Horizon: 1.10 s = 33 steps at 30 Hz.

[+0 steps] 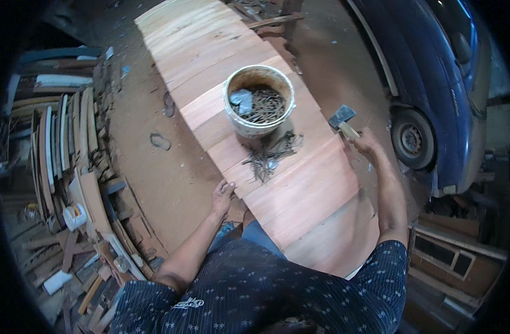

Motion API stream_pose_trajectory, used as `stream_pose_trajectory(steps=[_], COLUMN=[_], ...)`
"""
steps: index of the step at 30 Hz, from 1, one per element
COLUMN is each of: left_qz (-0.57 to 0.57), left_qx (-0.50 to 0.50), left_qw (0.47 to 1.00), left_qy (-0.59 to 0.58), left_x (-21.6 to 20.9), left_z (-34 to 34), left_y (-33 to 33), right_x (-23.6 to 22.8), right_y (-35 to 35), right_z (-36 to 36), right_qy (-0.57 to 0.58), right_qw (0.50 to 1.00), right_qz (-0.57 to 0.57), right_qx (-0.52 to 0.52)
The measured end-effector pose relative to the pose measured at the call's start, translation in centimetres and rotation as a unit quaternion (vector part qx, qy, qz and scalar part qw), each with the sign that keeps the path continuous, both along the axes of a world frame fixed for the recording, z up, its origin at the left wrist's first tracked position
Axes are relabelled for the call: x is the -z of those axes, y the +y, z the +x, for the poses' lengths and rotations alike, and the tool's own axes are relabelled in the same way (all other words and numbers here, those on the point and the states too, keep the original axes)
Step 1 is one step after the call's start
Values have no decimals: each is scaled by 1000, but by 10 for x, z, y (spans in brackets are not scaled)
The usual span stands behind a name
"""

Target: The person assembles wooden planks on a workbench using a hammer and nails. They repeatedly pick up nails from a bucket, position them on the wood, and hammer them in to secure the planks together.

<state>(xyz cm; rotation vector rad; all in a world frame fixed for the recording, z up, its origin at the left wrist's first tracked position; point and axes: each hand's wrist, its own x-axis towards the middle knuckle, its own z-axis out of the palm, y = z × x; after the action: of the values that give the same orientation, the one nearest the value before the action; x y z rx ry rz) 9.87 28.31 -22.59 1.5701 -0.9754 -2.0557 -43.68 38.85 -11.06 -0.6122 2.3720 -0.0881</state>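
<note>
My right hand (367, 142), beyond the right edge of the plank panel (316, 178), is closed round the pale handle of a hammer (342, 116) with a dark, blocky metal head. At the panel's left edge is my left hand (223, 197), its fingers drawn together; whatever they hold is too small to make out. A dirty white bucket (255, 130) stands upright on the panel, holding many nails (267, 106) and a crumpled pale plastic piece (242, 101). Loose nails (263, 166) lie in a heap on the wood just in front of the bucket.
Stacked boards and offcuts (60, 133) fill the left side, with a white tub (74, 216) among them. Two sandals (160, 141) lie on the dirt floor. A blue vehicle (427, 83) stands at the right. Wooden frames (455, 259) are at the lower right.
</note>
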Motion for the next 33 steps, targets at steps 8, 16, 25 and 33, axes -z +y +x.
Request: stream_pose_trajectory(steps=[8, 16, 25, 33], left_qz=[0, -15, 89, 15], left_qx=[-8, -17, 87, 26], left_qw=[1000, 1000, 992, 1000], left_qy=[14, 19, -26, 1], left_x=[6, -1, -1, 35], left_z=[2, -3, 14, 1], left_y=[7, 8, 62, 94], right_x=[4, -9, -7, -33], right_y=[24, 63, 93, 118], right_z=[-11, -16, -18, 4], right_qy=[-3, -19, 1, 16], right_qw=[996, 999, 996, 997], right_qz=[-59, 40, 46, 52], right_qx=[61, 4, 75, 56])
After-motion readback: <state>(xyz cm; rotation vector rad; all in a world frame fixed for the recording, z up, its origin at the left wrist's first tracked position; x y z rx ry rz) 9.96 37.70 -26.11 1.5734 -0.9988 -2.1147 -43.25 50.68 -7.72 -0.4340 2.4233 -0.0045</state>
